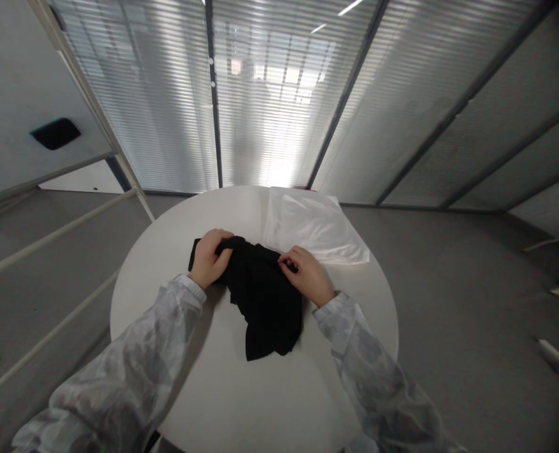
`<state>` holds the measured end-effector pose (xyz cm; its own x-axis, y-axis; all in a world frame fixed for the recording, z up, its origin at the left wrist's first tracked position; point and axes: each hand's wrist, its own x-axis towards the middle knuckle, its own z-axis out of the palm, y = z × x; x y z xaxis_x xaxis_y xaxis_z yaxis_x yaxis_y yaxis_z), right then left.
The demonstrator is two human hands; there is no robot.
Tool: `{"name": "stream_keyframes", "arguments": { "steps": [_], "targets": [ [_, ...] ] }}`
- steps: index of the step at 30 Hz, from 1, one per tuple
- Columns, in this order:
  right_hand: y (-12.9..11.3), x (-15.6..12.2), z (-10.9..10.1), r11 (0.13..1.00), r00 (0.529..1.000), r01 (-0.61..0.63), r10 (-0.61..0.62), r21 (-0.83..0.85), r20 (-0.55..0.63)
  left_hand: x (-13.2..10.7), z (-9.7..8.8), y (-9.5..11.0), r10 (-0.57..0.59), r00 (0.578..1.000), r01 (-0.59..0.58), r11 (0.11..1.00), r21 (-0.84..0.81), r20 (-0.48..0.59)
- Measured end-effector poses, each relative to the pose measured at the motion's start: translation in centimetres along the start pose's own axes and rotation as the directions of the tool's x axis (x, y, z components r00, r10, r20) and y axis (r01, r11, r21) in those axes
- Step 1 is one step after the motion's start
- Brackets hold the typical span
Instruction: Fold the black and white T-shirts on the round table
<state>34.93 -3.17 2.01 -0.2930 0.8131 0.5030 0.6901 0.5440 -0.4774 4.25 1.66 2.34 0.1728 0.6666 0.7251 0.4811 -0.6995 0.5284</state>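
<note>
A black cloth garment (267, 302) lies bunched and wrinkled on the round white table (260, 402); its exact kind cannot be made out. My left hand (210, 257) wraps over its upper left part, with the thumb and fingers closed on the fabric. At the upper right edge my right hand (305, 274) pinches the cloth between thumb and fingertips. The lower part of the garment hangs loose toward me, flat on the tabletop. Both my sleeves are a pale grey pattern.
Behind my right hand, a flat stack of clear plastic bags (314, 226) lies at the table's far edge. A pale metal frame (57, 236) stands to the left. Beyond the table is a glass partition with blinds (270, 113). Grey floor (449, 302) surrounds the table.
</note>
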Motion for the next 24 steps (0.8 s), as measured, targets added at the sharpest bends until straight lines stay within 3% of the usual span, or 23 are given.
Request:
{"name": "stream_keyframes", "arguments": {
  "steps": [7,10,16,20,24],
  "targets": [
    [-0.1,-0.3,-0.9,0.985,0.987,0.108,-0.123,0.138,0.107,0.1,-0.3,0.1,-0.001,1.000,0.000,0.999,-0.046,-0.022],
    [-0.1,-0.6,-0.9,0.969,0.974,0.120,-0.157,0.217,0.164,0.1,-0.4,0.1,0.025,0.996,-0.030,0.998,-0.059,-0.086],
    [0.1,-1.0,0.1,0.959,0.981,0.091,-0.133,0.267,0.142,0.1,-0.5,0.3,-0.024,0.988,0.025,1.000,0.010,-0.156],
    [-0.2,-0.4,-0.3,0.971,1.000,-0.008,0.011,0.240,-0.012,0.2,-0.6,0.4,-0.066,0.976,0.082,0.994,0.070,-0.208],
    [0.2,0.2,-2.4,0.944,0.945,-0.115,0.200,0.309,-0.260,0.5,-0.7,0.3,-0.185,0.936,0.215,0.974,0.069,-0.299]
  ]
}}
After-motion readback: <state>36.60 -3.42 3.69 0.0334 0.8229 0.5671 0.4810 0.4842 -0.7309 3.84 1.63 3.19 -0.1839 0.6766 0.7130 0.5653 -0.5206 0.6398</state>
